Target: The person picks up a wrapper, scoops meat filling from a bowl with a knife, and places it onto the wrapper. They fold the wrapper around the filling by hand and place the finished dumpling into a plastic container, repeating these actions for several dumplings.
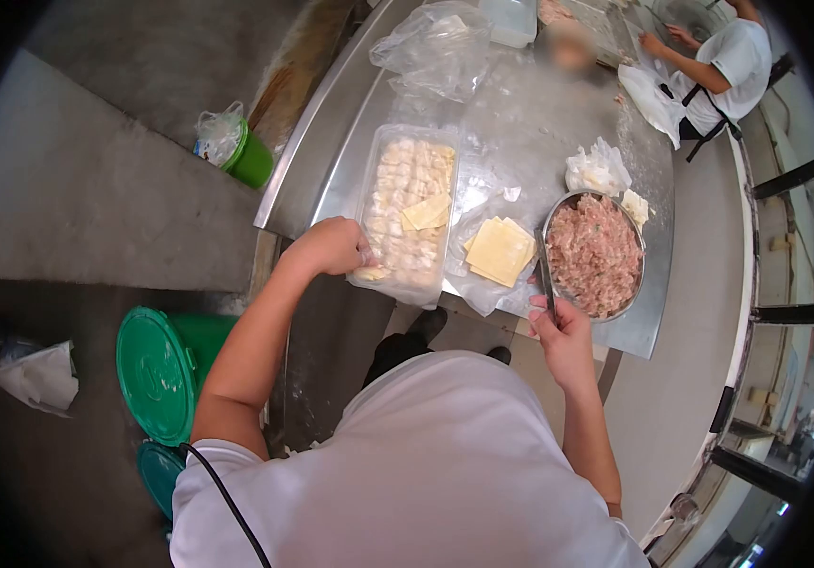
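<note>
My left hand (336,248) reaches over the near left corner of a clear plastic tray (365,194). Its fingers are pinched on a wonton (372,273) at the end of a row; the fingertips are partly hidden. Rows of pale wontons fill the tray, and loose wrappers (426,212) lie on top of them. My right hand (563,331) is closed round a narrow, flat metal spatula (545,270), which stands along the left rim of a metal bowl (643,248). Pink minced meat (594,254) fills the bowl. Between tray and bowl, a stack of square yellow wrappers (500,251) rests on plastic film.
Plastic bags (435,47) and a clear container (511,21) sit farther back on the steel table (520,123). A white bag (598,168) lies behind the bowl. Another person (733,66) works at the far right. Green lidded bins (153,374) stand at lower left.
</note>
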Demonstrator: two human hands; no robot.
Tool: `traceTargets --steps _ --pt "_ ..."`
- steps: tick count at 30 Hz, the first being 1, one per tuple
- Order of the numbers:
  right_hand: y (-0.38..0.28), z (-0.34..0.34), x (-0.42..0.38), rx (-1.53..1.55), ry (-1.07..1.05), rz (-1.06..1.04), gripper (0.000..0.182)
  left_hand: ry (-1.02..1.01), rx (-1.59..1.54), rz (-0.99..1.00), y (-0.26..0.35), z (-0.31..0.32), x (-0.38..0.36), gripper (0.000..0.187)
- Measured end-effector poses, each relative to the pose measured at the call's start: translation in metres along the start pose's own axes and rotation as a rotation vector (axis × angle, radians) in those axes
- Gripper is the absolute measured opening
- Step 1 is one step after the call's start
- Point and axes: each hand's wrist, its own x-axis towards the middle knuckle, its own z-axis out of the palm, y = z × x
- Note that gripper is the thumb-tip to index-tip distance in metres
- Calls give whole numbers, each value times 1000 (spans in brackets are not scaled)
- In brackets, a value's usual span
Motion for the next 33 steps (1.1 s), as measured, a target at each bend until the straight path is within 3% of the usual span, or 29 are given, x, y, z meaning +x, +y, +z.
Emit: traceTargets --steps 3,13,19,33 --pt "5 5 2 -1 27 -29 25 -30 -10 30 -6 -5 5 19" --pt "6 41 -4 49 130 49 22 -211 12 139 -20 -7 19 20" --pt "7 56 -7 44 155 41 22 -204 39 207 -20 -5 20 18" --pt "4 36 -10 41 166 18 23 -154 117 103 -12 -8 19 18"
